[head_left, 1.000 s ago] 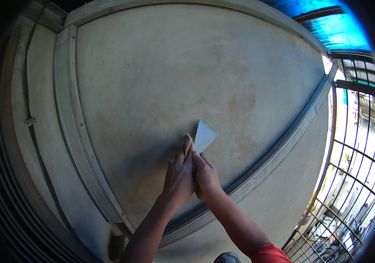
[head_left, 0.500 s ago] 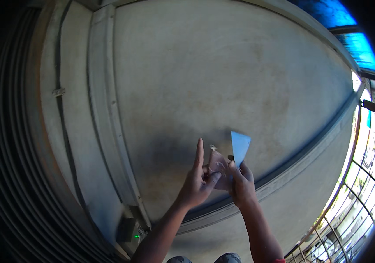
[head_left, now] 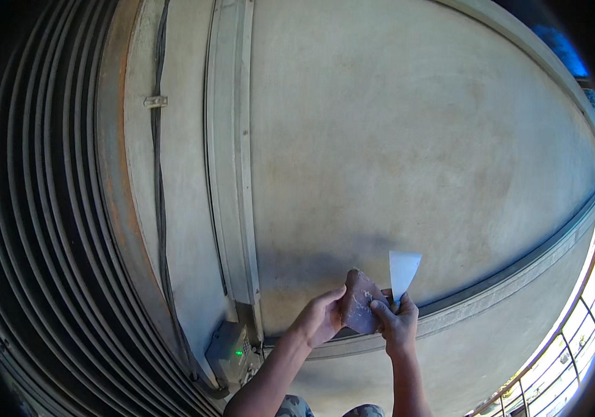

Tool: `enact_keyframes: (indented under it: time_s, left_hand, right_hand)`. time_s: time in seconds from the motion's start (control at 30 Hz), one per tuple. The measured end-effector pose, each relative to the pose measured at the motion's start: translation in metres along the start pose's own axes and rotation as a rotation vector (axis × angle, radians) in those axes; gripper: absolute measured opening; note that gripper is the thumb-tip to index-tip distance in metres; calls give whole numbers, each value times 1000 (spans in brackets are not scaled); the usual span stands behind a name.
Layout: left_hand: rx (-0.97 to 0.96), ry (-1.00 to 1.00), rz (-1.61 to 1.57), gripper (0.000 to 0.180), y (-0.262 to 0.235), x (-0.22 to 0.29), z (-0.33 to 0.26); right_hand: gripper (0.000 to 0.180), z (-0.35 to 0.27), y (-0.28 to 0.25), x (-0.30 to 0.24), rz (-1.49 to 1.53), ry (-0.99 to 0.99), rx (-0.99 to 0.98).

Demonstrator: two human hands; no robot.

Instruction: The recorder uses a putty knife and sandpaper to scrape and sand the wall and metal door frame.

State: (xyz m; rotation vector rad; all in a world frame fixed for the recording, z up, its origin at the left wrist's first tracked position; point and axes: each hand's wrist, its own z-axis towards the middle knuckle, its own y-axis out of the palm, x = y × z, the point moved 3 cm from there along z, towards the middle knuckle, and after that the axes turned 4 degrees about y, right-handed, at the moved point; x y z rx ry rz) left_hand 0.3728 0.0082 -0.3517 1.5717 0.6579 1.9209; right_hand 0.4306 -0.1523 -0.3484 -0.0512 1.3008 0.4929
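A reddish-brown piece of worn, creased sandpaper (head_left: pixel 360 306) is held up between my hands, with pale marks across its face. My left hand (head_left: pixel 317 321) holds its left edge, thumb along the side and fingers partly hidden behind. On the other side, my right hand (head_left: pixel 399 326) pinches the sheet's right edge under the thumb. That same hand also grips a putty knife (head_left: pixel 403 270), whose pale flared blade points upward; its handle is mostly hidden by the fingers.
A large stained, pale panel (head_left: pixel 381 153) stands before me, framed by a vertical metal strip (head_left: pixel 231 153) and a lower ledge (head_left: pixel 492 274). Dark ribbed slats (head_left: pixel 47 208) lie left. A small box with a green-lit display (head_left: pixel 229 354) sits low left; a wire-grid railing (head_left: pixel 575 347) is right.
My view has shifted left, so the scene sits further right. The left index finger, raised before, has come down, and the sandpaper's brown face now shows more fully.
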Motion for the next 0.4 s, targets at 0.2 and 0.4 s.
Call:
enact_keyframes:
  time_s: [0.2,0.4]
  left_hand:
    - [67,164,215,26,-24,17,-11]
    - [249,342,433,28,-14,29,-24]
  right_hand:
    - [30,6,15,-12,51,-21,20]
    - [39,8,9,-5,137,50,-100]
